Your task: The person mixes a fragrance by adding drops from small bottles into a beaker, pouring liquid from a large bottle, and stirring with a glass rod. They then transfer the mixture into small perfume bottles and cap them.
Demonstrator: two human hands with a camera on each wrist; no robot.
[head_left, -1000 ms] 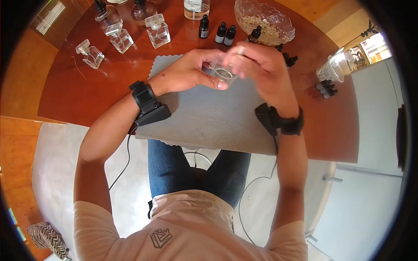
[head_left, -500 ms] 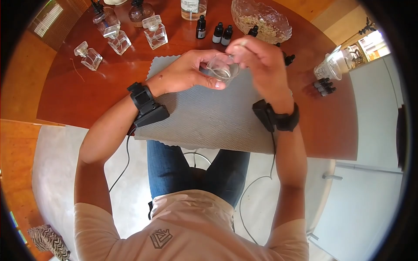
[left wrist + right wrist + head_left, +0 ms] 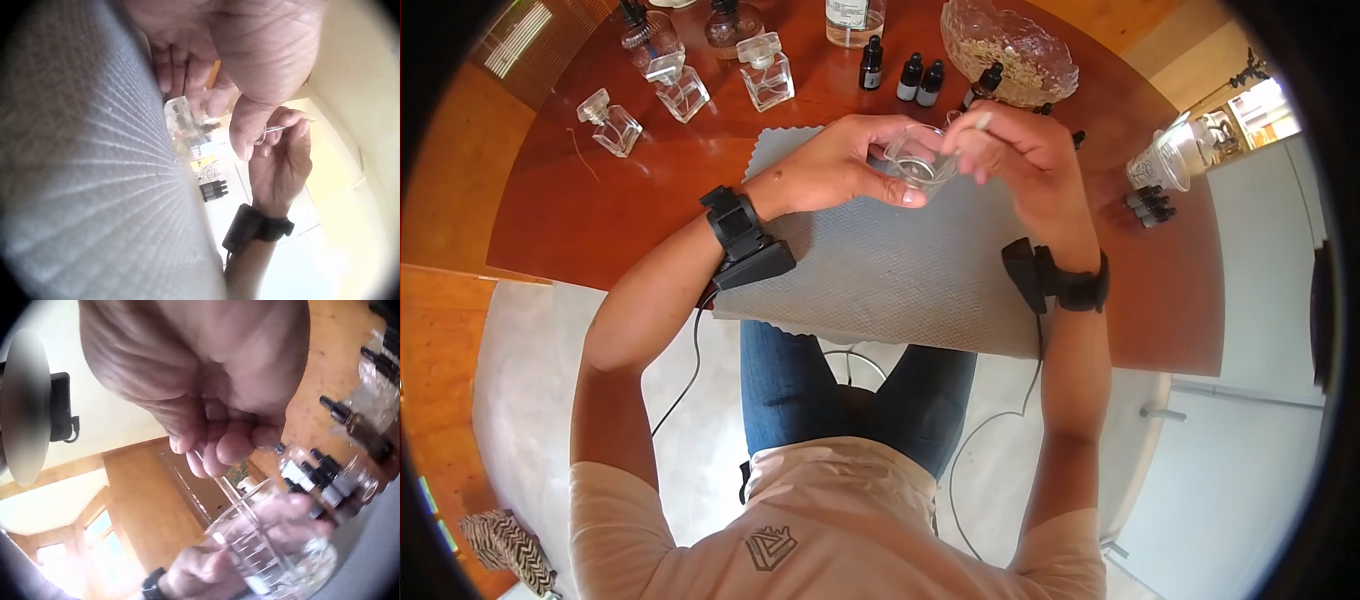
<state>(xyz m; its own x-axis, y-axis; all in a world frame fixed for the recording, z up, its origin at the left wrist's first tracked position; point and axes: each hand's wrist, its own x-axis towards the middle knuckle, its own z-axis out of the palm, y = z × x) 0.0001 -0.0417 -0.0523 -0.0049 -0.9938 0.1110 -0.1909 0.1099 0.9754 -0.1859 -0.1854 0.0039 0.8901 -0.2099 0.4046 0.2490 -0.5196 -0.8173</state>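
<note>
My left hand (image 3: 830, 170) grips a small clear measuring beaker (image 3: 918, 172), thumb on the near side and fingers round the far side. Graduation marks show on its wall in the right wrist view, and a little clear liquid seems to lie at its bottom. Just right of the rim, my right hand (image 3: 1025, 155) pinches a thin shiny rod (image 3: 276, 129) between curled fingers and thumb. From those fingertips the rod slants down into the beaker (image 3: 262, 550) in the right wrist view. Both hands are above a grey textured mat (image 3: 880, 260).
Three square glass perfume bottles (image 3: 768, 80) stand at the back left, with dark-topped round bottles (image 3: 650, 40) behind. Black-capped dropper bottles (image 3: 910, 78), a large labelled bottle (image 3: 855, 25) and a glass bowl (image 3: 1010, 60) line the back. Clear cups (image 3: 1160, 160) stand at right beside more small bottles (image 3: 1150, 205).
My right hand has shifted about over the beaker's rim, first slightly left, then back to the right. The left hand keeps its grip on the beaker in nearly the same place.
</note>
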